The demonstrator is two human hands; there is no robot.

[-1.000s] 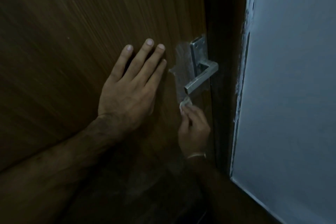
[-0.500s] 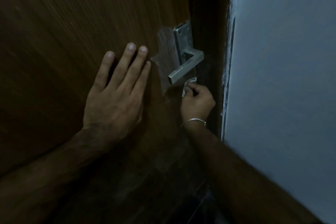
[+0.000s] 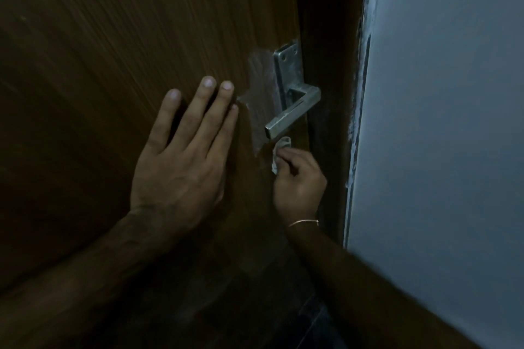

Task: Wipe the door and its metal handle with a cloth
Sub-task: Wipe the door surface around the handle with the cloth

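A dark brown wooden door (image 3: 113, 51) fills the left of the view. Its metal lever handle (image 3: 293, 115) on a backplate sits near the door's right edge, with a pale clear patch on the wood beside it. My left hand (image 3: 184, 156) lies flat on the door, fingers straight, left of the handle. My right hand (image 3: 299, 178) holds a small white cloth (image 3: 279, 154) in curled fingers, just below the tip of the lever. The cloth touches the door under the handle.
The dark door frame (image 3: 329, 37) runs along the right of the door. A pale blue-grey wall (image 3: 439, 122) with a chipped edge lies further right. A thin bracelet (image 3: 303, 222) circles my right wrist. Dark floor tiles show at the bottom.
My right hand with the cloth has shifted from right under the lever to slightly lower and left beneath its tip. My left hand stays flat on the door.
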